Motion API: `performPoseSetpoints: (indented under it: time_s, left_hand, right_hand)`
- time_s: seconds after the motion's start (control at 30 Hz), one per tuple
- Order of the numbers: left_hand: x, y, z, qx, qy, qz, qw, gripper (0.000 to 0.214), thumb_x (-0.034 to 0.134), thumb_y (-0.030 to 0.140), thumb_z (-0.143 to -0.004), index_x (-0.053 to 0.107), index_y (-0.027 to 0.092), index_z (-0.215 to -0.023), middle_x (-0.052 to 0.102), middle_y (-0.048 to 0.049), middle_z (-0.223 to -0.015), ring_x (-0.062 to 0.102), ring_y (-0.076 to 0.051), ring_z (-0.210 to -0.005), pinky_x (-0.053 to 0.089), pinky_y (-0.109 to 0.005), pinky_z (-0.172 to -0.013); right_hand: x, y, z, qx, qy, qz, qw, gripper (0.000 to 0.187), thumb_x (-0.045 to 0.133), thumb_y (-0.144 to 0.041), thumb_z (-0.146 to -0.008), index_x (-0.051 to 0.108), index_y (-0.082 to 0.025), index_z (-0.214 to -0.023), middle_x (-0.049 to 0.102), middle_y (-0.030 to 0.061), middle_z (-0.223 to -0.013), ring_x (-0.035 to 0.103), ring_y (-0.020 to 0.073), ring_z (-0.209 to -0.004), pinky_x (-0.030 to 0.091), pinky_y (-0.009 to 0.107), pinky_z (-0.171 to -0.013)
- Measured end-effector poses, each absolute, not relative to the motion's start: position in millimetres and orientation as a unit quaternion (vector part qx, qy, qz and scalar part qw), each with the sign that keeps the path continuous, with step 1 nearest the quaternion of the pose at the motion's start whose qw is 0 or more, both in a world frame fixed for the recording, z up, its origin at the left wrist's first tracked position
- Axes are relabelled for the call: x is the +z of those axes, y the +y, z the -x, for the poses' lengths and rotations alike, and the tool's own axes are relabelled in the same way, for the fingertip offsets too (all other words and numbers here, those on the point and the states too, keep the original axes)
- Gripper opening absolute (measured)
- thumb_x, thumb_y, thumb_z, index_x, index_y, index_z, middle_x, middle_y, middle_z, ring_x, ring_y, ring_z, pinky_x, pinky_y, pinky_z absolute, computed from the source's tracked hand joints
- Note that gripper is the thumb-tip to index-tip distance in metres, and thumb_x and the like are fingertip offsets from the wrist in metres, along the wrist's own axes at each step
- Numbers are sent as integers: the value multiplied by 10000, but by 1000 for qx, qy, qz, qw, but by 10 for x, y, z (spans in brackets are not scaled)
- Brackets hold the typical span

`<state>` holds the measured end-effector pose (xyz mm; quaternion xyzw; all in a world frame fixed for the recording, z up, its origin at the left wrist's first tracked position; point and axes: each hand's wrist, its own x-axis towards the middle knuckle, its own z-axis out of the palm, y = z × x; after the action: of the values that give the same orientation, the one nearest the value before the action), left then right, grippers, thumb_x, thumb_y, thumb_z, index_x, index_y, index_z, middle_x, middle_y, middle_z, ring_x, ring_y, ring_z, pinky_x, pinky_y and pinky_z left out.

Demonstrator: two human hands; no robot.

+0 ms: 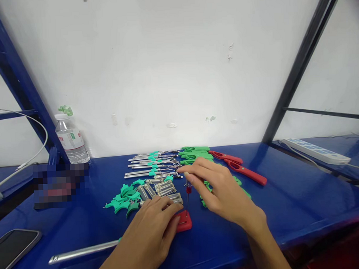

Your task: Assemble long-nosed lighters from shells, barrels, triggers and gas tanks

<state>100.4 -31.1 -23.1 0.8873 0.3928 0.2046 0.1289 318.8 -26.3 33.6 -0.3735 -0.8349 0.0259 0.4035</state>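
Note:
My left hand (154, 230) rests on the blue table with its fingers curled over a red plastic handle piece (183, 222), holding it down. From under that hand a long metal tube (83, 252) runs out to the left. My right hand (220, 188) hovers just right of it, thumb and forefinger pinched on a thin wire with a small red part (188, 188) that stands up from the red piece. Under the right hand lie green plastic handle halves (239, 182), partly hidden.
Behind the hands lie metal tubes with teal collars (148, 165), small clear cylinders (164, 189), teal clips (125, 196), green handles (195, 153) and red handles (243, 171). A water bottle (71, 139) stands at the back left, a phone (12, 249) at the front left, a power strip (315, 150) at the right.

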Motion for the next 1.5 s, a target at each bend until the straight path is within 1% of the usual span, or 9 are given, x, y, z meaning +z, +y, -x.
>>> performPoseSetpoints:
  time_s: [0.33, 0.5, 0.63, 0.8, 0.97, 1.1, 1.23, 1.33, 1.5]
  left_hand:
    - [-272, -391, -1128, 249, 378, -864, 220, 267, 432, 188, -1070, 677, 255, -988, 700, -44, -1094, 659, -257, -1094, 539, -404, -946]
    - [-278, -377, -1128, 266, 392, -843, 256, 173, 540, 255, -1062, 690, 276, -1145, 703, -44, -1235, 641, -261, -1200, 497, -418, -1052]
    - [-294, -337, -1160, 269, 381, -840, 278, 231, 484, 221, -1100, 697, 254, -1017, 705, -26, -1119, 662, -222, -1052, 496, -361, -939]
    - [-288, -338, -1156, 254, 388, -843, 272, 256, 489, 228, -1104, 693, 242, -950, 682, -17, -1014, 641, -209, -933, 464, -332, -826]
    - [-300, -351, -1148, 249, 381, -850, 265, 256, 482, 223, -1109, 715, 256, -1008, 684, -15, -1034, 649, -213, -959, 465, -334, -855]
    - [-309, -334, -1155, 248, 372, -854, 266, 261, 481, 203, -1103, 730, 264, -1057, 688, -30, -1084, 667, -220, -972, 477, -352, -906]
    - [-312, -316, -1140, 248, 364, -856, 270, 255, 496, 184, -1093, 729, 256, -1018, 693, -25, -1079, 673, -221, -981, 477, -350, -900]
    - [-313, -316, -1129, 249, 359, -856, 275, 266, 493, 183, -1096, 728, 256, -994, 693, -11, -1051, 670, -211, -965, 473, -341, -883]
    - [-337, -311, -1155, 255, 360, -856, 270, 271, 493, 176, -1088, 743, 250, -1013, 696, -22, -1082, 676, -217, -965, 482, -354, -899]
  right_hand:
    - [322, -267, -3168, 66, -821, 367, 433, 176, 707, -387, -1035, 763, -236, -964, 615, -43, -688, 548, 126, -599, 451, 267, -629]
    - [319, -293, -3157, 83, -817, 346, 454, 80, 723, -274, -1010, 767, -230, -960, 621, -49, -699, 528, 108, -586, 423, 251, -597]
    - [349, -317, -3155, 107, -817, 344, 449, 163, 727, -374, -1012, 796, -242, -944, 621, -40, -664, 553, 127, -595, 448, 263, -609]
    - [400, -360, -3177, 169, -807, 352, 442, 283, 548, -319, -1089, 810, -246, -1011, 756, -4, -812, 626, 136, -613, 492, 284, -642]
    - [385, -371, -3185, 218, -780, 382, 446, 232, 674, -365, -1020, 683, -225, -835, 622, -50, -640, 523, 114, -539, 404, 260, -543]
    - [371, -368, -3167, 224, -769, 400, 445, 366, 778, -368, -932, 503, -241, -727, 495, -89, -557, 436, 106, -523, 348, 255, -518]
    - [422, -396, -3171, 258, -776, 392, 421, 290, 660, -445, -1022, 632, -234, -825, 578, -58, -635, 491, 119, -560, 362, 262, -531]
    - [466, -420, -3201, 298, -783, 360, 411, 360, 516, -435, -1102, 749, -230, -920, 665, -29, -726, 525, 113, -570, 386, 264, -540]
    - [434, -385, -3229, 347, -744, 387, 419, 288, 765, -447, -957, 722, -213, -795, 581, -53, -615, 450, 108, -537, 334, 256, -496]
